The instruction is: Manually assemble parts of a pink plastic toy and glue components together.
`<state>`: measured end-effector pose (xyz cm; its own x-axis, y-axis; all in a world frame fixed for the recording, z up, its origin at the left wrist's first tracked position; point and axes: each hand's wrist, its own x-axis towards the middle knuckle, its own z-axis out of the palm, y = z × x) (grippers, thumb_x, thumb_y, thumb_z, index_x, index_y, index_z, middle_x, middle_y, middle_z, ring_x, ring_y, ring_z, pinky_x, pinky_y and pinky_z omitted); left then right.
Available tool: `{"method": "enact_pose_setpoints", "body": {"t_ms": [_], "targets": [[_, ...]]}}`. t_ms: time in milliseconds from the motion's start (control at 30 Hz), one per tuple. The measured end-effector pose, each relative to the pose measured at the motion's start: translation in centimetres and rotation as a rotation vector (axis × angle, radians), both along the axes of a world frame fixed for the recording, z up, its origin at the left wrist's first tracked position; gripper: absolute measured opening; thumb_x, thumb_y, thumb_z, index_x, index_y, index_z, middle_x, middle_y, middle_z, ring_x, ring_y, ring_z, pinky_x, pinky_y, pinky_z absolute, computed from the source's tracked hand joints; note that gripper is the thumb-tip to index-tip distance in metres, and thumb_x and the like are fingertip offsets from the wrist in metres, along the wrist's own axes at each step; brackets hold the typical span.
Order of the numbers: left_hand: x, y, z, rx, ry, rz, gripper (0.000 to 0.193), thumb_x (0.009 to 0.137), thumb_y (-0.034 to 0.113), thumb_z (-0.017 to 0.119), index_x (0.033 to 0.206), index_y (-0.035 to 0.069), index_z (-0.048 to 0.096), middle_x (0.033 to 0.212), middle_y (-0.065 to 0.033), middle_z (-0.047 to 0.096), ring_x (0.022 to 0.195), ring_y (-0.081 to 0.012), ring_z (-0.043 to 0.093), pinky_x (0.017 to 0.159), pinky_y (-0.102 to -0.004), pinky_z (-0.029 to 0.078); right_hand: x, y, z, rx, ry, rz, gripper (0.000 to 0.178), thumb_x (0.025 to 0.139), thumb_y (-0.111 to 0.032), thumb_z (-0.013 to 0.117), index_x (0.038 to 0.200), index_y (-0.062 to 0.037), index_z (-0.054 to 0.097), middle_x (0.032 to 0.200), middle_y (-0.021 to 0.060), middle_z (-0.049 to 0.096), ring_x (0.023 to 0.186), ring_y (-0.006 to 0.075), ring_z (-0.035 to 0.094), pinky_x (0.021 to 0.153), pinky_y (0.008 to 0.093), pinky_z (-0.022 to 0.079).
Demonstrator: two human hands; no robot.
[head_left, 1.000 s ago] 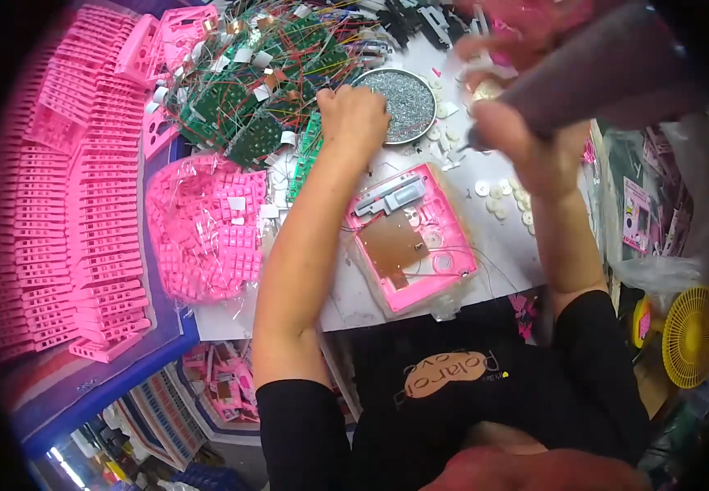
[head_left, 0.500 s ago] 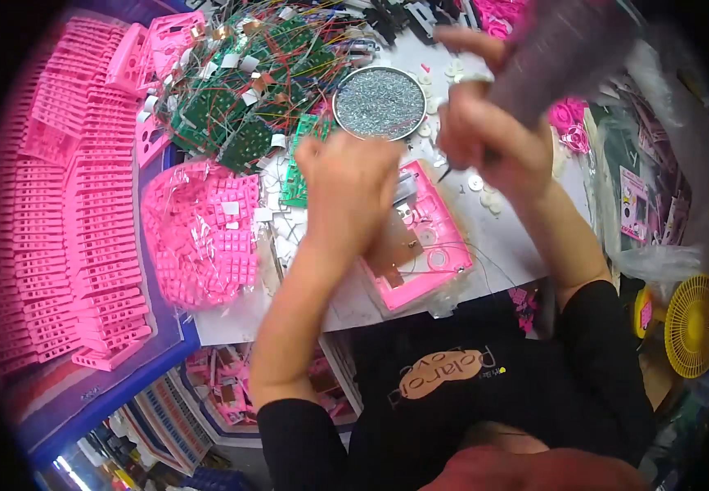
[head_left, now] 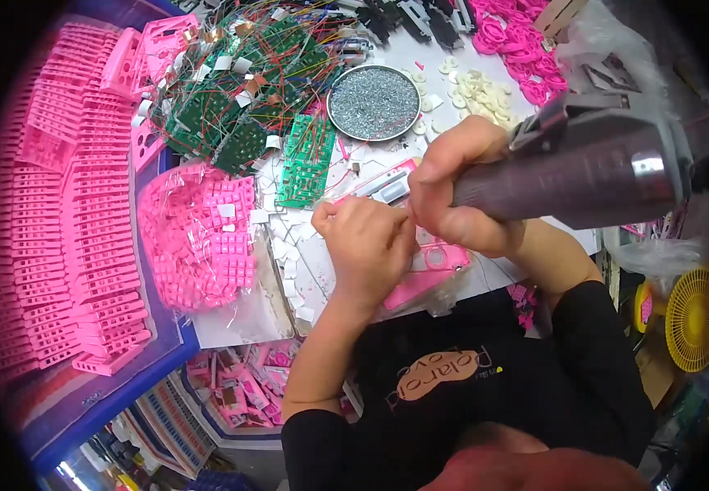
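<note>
A dark electric screwdriver (head_left: 567, 176) lies tilted in my right hand (head_left: 465, 192), whose fingers wrap round its front end. Its tip is hidden behind that hand, over a pink plastic housing (head_left: 416, 288). My left hand (head_left: 368, 250) is closed and rests at the housing's left side; whatever its fingers pinch is out of sight. A grey-and-white part (head_left: 391, 188) sits at the housing's far edge. Both hands cover much of the housing. Just beyond them stands a round dish of small metal screws (head_left: 373, 102).
Green circuit boards with wires (head_left: 248, 98) pile up at the far left, beside a lone green board (head_left: 307, 159). A bag of pink keypads (head_left: 199, 237) lies near a blue-edged bin of pink parts (head_left: 84, 204). Cream discs (head_left: 481, 94) and pink rings (head_left: 518, 45) lie far right.
My right hand has brought the screwdriver down and nearer, over the housing. My left hand has shifted a little nearer and right, closing the distance between both hands.
</note>
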<state>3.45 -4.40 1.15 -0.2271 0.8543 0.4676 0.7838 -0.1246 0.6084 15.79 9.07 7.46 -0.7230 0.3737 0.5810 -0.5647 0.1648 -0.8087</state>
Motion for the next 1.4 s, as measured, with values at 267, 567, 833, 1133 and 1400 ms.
{"method": "enact_pose_setpoints", "body": {"t_ms": [267, 567, 833, 1133, 1400], "targets": [[-1.0, 1.2, -1.6, -0.192, 0.274, 0.181, 0.032, 0.076, 0.026, 0.08, 0.105, 0.015, 0.068, 0.112, 0.0011, 0.066, 0.115, -0.0222, 0.054, 0.105, -0.0572, 0.023, -2.7, 2.4, -3.1, -0.17, -0.133, -0.198, 0.028, 0.089, -0.003, 0.065, 0.114, -0.0012, 0.051, 0.07, 0.0065, 0.058, 0.051, 0.0109, 0.052, 0.047, 0.0273, 0.044], [-1.1, 1.4, -2.3, -0.174, 0.224, 0.161, 0.035, 0.075, 0.026, 0.081, 0.104, 0.014, 0.066, 0.108, -0.0017, 0.066, 0.113, -0.0215, 0.055, 0.104, -0.0557, 0.026, -3.9, 2.3, -6.3, -0.022, -0.2, -0.243, 0.022, 0.079, -0.01, 0.081, 0.093, -0.0053, 0.064, 0.08, -0.0013, 0.063, 0.073, 0.008, 0.06, 0.065, 0.0272, 0.049], [-3.1, 1.2, 0.0, -0.17, 0.068, -0.056, 0.038, 0.08, 0.004, 0.072, 0.117, 0.002, 0.062, 0.118, -0.0196, 0.066, 0.106, -0.0407, 0.063, 0.093, -0.0468, 0.05, -5.4, 7.8, -3.6, -0.574, -0.314, 0.342, 0.044, 0.088, -0.034, 0.075, 0.122, -0.0079, 0.068, 0.113, 0.0047, 0.071, 0.11, 0.0158, 0.063, 0.093, 0.0322, 0.049], [-7.5, -25.6, 12.3, -0.498, -0.339, 0.456, 0.029, 0.077, -0.001, 0.068, 0.102, 0.001, 0.055, 0.124, -0.0173, 0.057, 0.116, -0.0301, 0.057, 0.104, -0.0395, 0.042, 5.3, 31.2, -8.7, 1.116, -1.249, -0.932, 0.065, 0.076, -0.041, 0.078, 0.135, -0.0173, 0.063, 0.117, 0.0161, 0.07, 0.12, 0.039, 0.058, 0.098, 0.0494, 0.049], [-7.1, -29.1, 7.1, -0.927, 0.024, 0.438, 0.041, 0.091, 0.015, 0.064, 0.129, 0.001, 0.057, 0.126, -0.0198, 0.06, 0.106, -0.0307, 0.057, 0.087, -0.0378, 0.044, 9.0, 23.6, -5.3, 0.955, -0.82, -1.018, 0.061, 0.076, -0.03, 0.08, 0.131, -0.0127, 0.061, 0.126, 0.0161, 0.066, 0.117, 0.0361, 0.058, 0.1, 0.0463, 0.047]]}}
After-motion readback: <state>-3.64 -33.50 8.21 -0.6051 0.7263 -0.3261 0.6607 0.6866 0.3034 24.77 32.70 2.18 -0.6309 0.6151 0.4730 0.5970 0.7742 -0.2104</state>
